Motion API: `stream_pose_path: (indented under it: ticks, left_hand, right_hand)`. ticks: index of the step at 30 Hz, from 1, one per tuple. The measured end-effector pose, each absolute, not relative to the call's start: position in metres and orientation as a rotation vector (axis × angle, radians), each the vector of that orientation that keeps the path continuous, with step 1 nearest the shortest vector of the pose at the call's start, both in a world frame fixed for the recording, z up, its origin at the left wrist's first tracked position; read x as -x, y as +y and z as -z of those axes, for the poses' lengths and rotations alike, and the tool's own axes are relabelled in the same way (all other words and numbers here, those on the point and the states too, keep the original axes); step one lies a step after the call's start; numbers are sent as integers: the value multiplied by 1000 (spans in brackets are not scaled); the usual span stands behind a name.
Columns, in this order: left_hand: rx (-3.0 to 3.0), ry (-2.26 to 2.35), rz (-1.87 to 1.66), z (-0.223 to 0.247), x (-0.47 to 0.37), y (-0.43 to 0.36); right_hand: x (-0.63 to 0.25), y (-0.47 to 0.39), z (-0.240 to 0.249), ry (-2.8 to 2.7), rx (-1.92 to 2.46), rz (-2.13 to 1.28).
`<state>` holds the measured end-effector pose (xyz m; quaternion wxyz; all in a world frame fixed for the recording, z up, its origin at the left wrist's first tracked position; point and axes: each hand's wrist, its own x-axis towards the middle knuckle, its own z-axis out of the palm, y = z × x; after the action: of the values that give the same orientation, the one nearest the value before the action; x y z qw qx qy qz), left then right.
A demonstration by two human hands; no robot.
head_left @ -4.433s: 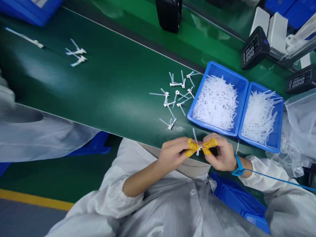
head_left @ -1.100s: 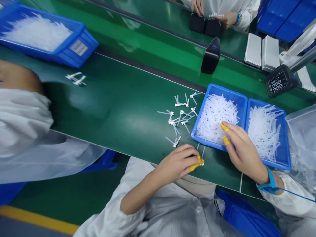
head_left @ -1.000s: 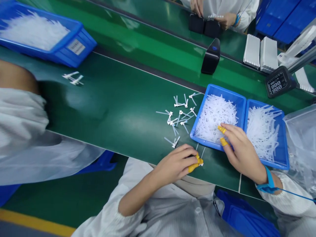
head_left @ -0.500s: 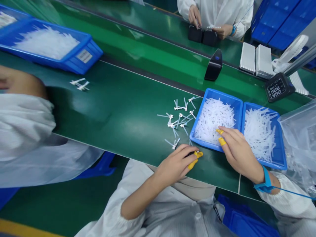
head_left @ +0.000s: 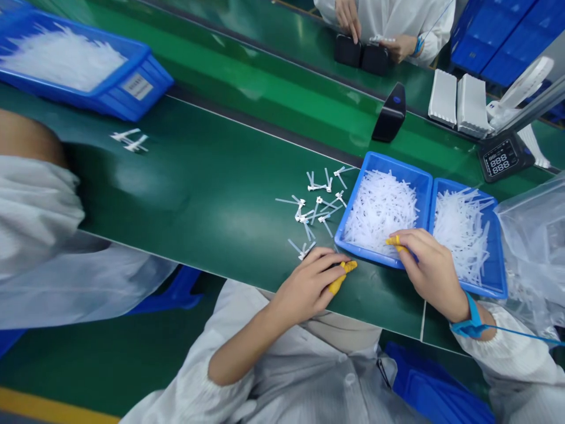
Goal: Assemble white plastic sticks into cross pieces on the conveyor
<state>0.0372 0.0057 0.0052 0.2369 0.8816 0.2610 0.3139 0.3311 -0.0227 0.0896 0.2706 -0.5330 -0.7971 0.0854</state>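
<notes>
My left hand [head_left: 304, 285] rests low over the green bench, thumb and fingers in yellow finger cots pressed together; whatever is between them is hidden. Beyond it lie several small white clips with thin clear strips [head_left: 324, 218] sticking out. My right hand [head_left: 430, 268] reaches over the near right side of a blue tray [head_left: 388, 158] heaped with thin white plastic strips [head_left: 380, 206]. Its yellow-tipped thumb and forefinger meet in a pinch at the strips; a held piece cannot be made out. A blue wrist strap [head_left: 471, 321] with a cord is on that wrist.
Beside the tray stands a second blue tray [head_left: 498, 259] of strips, with a clear plastic bag [head_left: 536, 235] to its right. A black display [head_left: 503, 158] and a black stand [head_left: 389, 112] are behind. At left are a co-worker's sleeve [head_left: 35, 212] and a large blue bin [head_left: 128, 100].
My right thumb and forefinger have closed together over the strips. My left hand stays pinched near the same spot. The view has shifted slightly.
</notes>
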Motion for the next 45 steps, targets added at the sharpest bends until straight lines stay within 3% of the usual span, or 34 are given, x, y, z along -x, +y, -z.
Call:
stream_pose_path:
  ticks: [6,17,21,27,45]
  left_hand:
    - [-2311,731,-959,-5,-34,5]
    - [-2431,621,-630,-14,-35,8]
    - [-2482,602,-638,-12,-35,7]
    - [-2514,592,-650,-10,-35,4]
    - [-2581,642,-651,-12,-38,0]
  right_hand:
    - [-330,-22,-90,-2098,1405,-256]
    - [-315,-48,-115,-1933,1018,-495]
    - [-300,-58,-92,-2007,970,-692]
    - [-298,-53,-56,-2183,869,-595]
    - [-304,-48,-43,-2263,943,-855]
